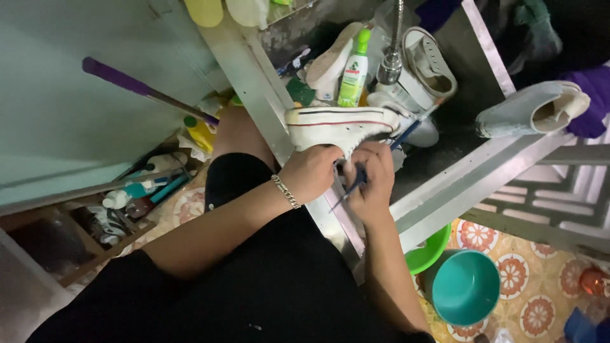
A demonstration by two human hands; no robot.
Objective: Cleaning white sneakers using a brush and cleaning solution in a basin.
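One view only, from the head camera, looking down over the person's lap at a metal sink.

Left hand [311, 173]: fingers curled closed around the underside of a white sneaker [340, 124], holding it sole-up and level just above the near sink rim [267, 108]. A chain bracelet [286, 191] sits on that wrist. Right hand [372, 181]: fingers pinched shut on a thin blue-handled brush [356, 184]; its working end is hidden between hand and shoe, so I cannot tell the bristle type. The sneaker is partly over the basin, partly over the rim, touching both hands.

Risks, as judgement: the shoe rests on one hand's grip only; wet rubber is slick, so a hard stroke could twist it out and drop it into the crowded basin. The green-capped detergent bottle [353, 70] stands upright just behind the shoe, and a backward push would likely knock it over. Splashing onto the black clothing seems probable.

Materials: sneaker has a smooth white rubber sidewall with thin dark and red stripes, and an upper that looks like canvas. More white shoes [429, 67] lie in the sink beneath a chrome tap [391, 67]. One pale boot [537, 109] lies on its side on the far ledge. On the patterned tile floor stands a teal plastic bucket [464, 289], round and glossy, just beside a green basin [429, 251].
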